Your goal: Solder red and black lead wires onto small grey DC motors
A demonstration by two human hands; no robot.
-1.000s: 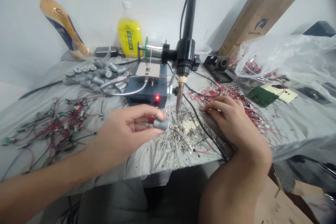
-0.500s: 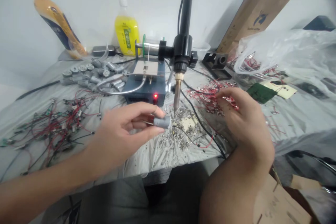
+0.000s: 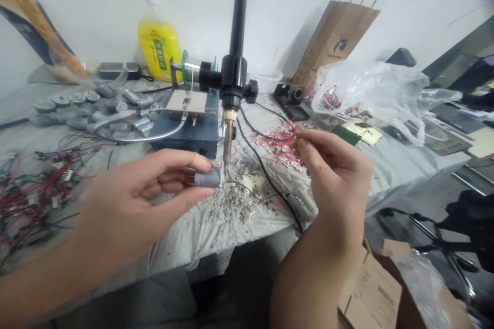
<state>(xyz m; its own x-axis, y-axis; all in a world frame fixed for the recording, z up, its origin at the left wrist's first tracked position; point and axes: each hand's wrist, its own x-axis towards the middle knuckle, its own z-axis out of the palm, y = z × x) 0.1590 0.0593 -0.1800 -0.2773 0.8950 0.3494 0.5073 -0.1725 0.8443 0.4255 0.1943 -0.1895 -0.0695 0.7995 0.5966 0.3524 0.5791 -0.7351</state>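
A small grey cylinder (image 3: 207, 177) with a wire trailing to the right is pinched between the thumb and forefinger of my left hand (image 3: 154, 190). It sits just left of and below the tip of an upright soldering iron (image 3: 227, 139), clamped on a blue feeder box (image 3: 187, 136). My right hand (image 3: 332, 169) is closed in a pinch at the pile of red wires (image 3: 276, 144); whatever its fingertips hold is too small to make out. Bits of solder and cut leads (image 3: 235, 198) lie under the iron.
Many grey cylinders (image 3: 123, 126) and tangled wires (image 3: 34, 200) lie on the left. Behind stand a yellow bottle (image 3: 159, 46), an orange bottle (image 3: 42, 31) and a paper bag (image 3: 332, 41). A plastic bag (image 3: 370, 87) is at right, an open carton (image 3: 374, 288) below.
The view has turned right, so the bench appears shifted left. My left hand still holds the grey cylinder near the iron tip. My right hand remains pinched at the red wires.
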